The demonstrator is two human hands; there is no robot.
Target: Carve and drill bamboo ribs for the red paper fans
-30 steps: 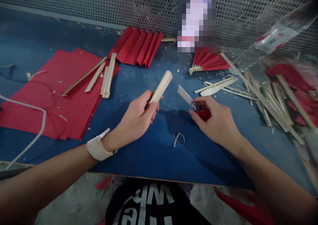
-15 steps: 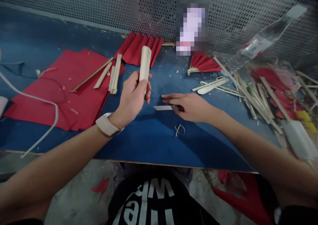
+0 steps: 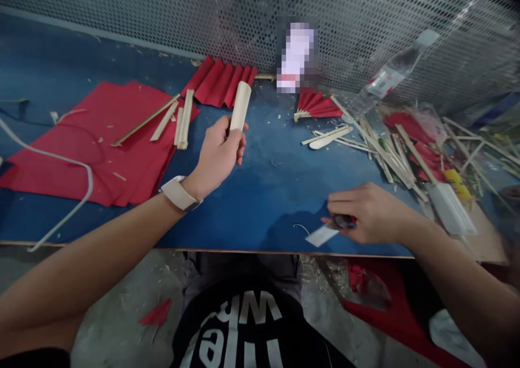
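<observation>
My left hand (image 3: 221, 151) is closed around the lower part of a pale bamboo strip (image 3: 241, 105), which stands up from the fist at a slight tilt. In my right hand (image 3: 361, 213), low over the table's front edge, is a utility knife (image 3: 343, 221), its wide blade (image 3: 322, 235) pointing left and down. The fingers hide most of the knife's handle. A thin curled shaving (image 3: 301, 228) lies just left of the blade. Left of my left hand, more split bamboo pieces (image 3: 186, 120) rest on and beside stacked red paper sheets (image 3: 93, 151).
Pleated red paper (image 3: 215, 86) and a small red folding fan (image 3: 319, 105) lie at the back. A lit, blurred phone (image 3: 296, 56) and a plastic bottle (image 3: 382, 83) lean by the mesh panel (image 3: 162, 15). Bamboo sticks (image 3: 388, 156) are heaped at right. A white cord (image 3: 60, 159) lies at left.
My right hand has moved right and toward the front edge with the knife, away from the bamboo strip. The left hand still grips the strip in about the same place. The view has shifted slightly.
</observation>
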